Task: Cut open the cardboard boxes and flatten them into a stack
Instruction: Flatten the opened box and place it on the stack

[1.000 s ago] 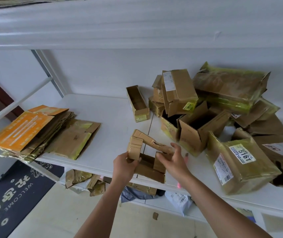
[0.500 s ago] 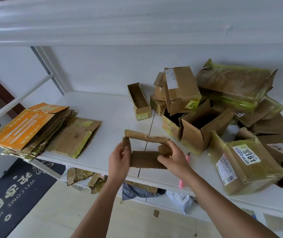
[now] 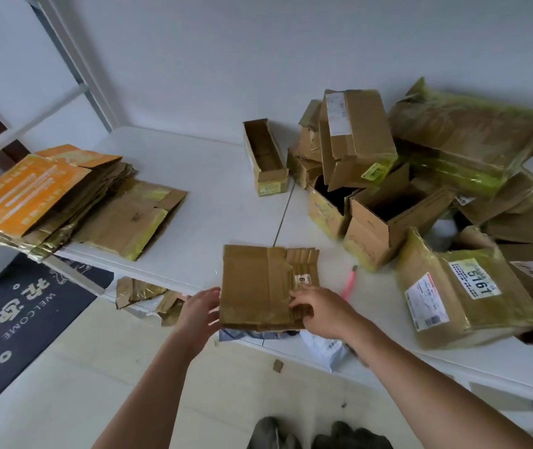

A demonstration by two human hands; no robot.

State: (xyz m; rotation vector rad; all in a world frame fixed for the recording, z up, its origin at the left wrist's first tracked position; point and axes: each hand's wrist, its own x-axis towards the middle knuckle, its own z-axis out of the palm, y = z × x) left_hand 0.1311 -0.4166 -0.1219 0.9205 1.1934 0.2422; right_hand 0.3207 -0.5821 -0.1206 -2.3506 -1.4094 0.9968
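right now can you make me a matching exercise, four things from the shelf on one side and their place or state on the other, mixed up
Things:
1. flattened box
2. orange-topped stack
3. pink cutter
4. 5161 box

Place or state:
A. far left of the shelf, overhanging its edge
B. lying just right of the flattened box
C. at the front edge, between left hand and right hand
D. still whole, front right, white labels on it

Pairs: 1-C, 2-A, 3-B, 4-D
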